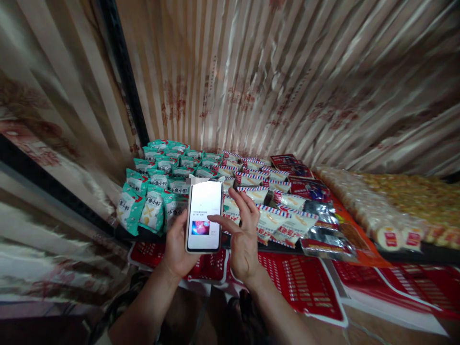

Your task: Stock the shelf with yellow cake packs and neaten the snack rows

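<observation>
A phone [204,215] with a lit white screen stands upright in my left hand [178,247], which wraps its lower left side. The screen shows small text and a picture with pink and blue in it. My right hand [243,235] is at the phone's right, its index finger stretched to the middle of the screen and the other fingers raised and apart. Nothing is held in it. Behind the phone are rows of green snack bags [153,208] on the left and white snack bags with striped edges [271,223] on the right.
Dark red and silver packets [323,230] lie right of the white bags, then long rows of wrapped round food [362,206]. Red baskets [302,282] sit below the dark shelf edge [427,254]. A pleated curtain [230,76] hangs behind, with dark metal posts [124,67] at left.
</observation>
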Motion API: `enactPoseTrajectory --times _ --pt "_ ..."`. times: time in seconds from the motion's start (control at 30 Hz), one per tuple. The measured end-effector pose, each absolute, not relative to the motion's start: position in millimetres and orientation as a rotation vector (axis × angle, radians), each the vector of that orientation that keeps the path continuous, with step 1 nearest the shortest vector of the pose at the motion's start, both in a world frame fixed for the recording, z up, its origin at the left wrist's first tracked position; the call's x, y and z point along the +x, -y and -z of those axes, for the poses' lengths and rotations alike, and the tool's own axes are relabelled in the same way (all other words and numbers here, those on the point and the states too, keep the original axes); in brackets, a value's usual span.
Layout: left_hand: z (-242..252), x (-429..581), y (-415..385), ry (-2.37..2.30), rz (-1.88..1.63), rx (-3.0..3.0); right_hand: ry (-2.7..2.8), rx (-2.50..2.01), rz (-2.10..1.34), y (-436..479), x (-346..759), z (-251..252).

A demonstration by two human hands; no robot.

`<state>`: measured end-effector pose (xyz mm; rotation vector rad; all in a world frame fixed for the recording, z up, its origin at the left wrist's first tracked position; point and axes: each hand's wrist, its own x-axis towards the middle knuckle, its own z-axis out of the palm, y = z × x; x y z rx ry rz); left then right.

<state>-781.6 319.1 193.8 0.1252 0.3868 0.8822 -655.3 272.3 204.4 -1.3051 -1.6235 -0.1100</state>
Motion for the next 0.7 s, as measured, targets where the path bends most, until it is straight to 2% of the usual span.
enactPoseTrajectory --times 0.7 --pt "-196.1 -780.0 -318.5 -0.399 -0.861 0.15 1.66 -1.286 0.134 -271.5 -657.1 -207.1"
